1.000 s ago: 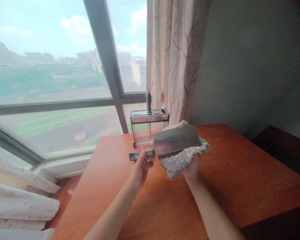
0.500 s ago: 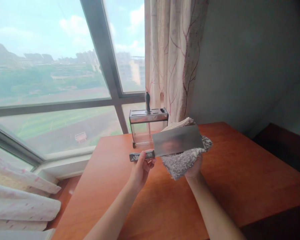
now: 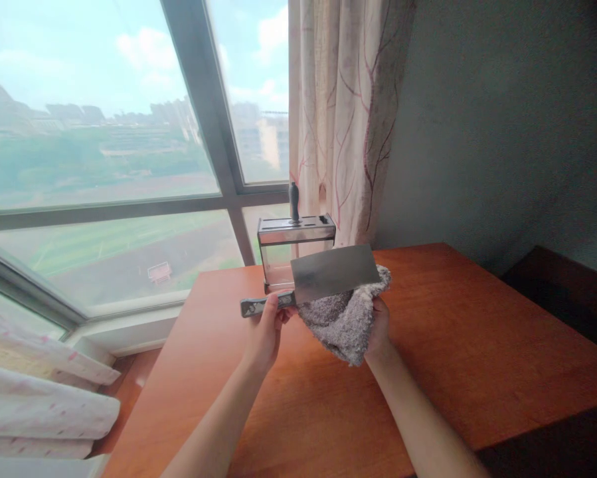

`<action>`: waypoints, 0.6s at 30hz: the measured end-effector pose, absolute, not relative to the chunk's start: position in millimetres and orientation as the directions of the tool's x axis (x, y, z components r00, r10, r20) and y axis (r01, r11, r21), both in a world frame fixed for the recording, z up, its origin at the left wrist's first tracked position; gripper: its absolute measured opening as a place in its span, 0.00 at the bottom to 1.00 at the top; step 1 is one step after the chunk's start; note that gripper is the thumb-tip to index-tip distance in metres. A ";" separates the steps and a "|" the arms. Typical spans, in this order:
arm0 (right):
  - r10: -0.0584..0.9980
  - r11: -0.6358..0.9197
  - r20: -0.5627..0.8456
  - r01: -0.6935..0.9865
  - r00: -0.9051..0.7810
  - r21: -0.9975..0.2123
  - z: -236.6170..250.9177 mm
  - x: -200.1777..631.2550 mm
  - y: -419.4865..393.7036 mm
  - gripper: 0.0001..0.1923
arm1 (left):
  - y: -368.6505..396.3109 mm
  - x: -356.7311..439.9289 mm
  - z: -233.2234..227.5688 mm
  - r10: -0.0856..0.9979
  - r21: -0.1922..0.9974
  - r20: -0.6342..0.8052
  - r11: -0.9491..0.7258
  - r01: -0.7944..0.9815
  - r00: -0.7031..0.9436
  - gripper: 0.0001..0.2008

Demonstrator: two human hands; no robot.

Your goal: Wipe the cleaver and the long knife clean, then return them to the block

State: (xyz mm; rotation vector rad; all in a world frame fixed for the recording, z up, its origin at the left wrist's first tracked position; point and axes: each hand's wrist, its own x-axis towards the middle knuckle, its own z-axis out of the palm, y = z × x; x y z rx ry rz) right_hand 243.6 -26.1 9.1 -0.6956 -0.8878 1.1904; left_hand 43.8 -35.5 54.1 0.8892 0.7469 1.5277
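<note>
Cleaver (image 3: pixel 335 273) shifted leftward, clasped in left grip (image 3: pixel 267 326); right grip (image 3: pixel 379 326) clutching cloth (image 3: pixel 341 322); rack (image 3: pixel 298 234) holding tool (image 3: pixel 293 201).

Single head-worn view; faces forward, downward across counter (image 3: pixel 457 345); cleaver (image 3: pixel 335 271) near, mid-view; window (image 3: pixel 93 149) beyond, at left.

light: window (image 3: pixel 133 203), left; outdoor scenery (image 3: pixel 103 149): hazy; wall (image 3: pixel 487 133), right: dim, grainy

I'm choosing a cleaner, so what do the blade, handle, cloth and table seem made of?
Blade: likely steel, satin, from its even grey sheen.
Handle: dark with pale patches, perhaps plastic or painted wood.
Cloth: soft textile, judging by its fuzzy grey pile; fibre unclear.
Table: smooth, reddish-brown, softly shiny; wood or wood-look laminate.
</note>
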 end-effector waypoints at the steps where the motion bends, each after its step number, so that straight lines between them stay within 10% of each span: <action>1: 0.972 0.234 0.196 -0.508 0.128 -0.829 11.5 246.5 -26.3 0.23 | -34.3 42.3 53.8 0.990 0.853 0.129 -0.144 -0.501 -0.065 0.16; 10: 0.902 0.374 0.106 -0.634 0.419 -0.677 23.2 268.1 -27.8 0.12 | -31.4 39.1 47.3 0.992 0.860 0.112 -0.128 -0.493 -0.062 0.15; 14: 0.720 0.532 0.305 -0.213 0.623 -0.820 20.4 266.0 -25.5 0.16 | -33.7 39.5 48.1 0.992 0.870 0.118 -0.123 -0.477 -0.041 0.15; 18: 0.663 0.545 0.630 0.316 0.404 -0.777 20.9 264.9 -24.8 0.26 | -31.7 34.6 47.6 0.991 0.889 0.133 -0.128 -0.440 -0.019 0.14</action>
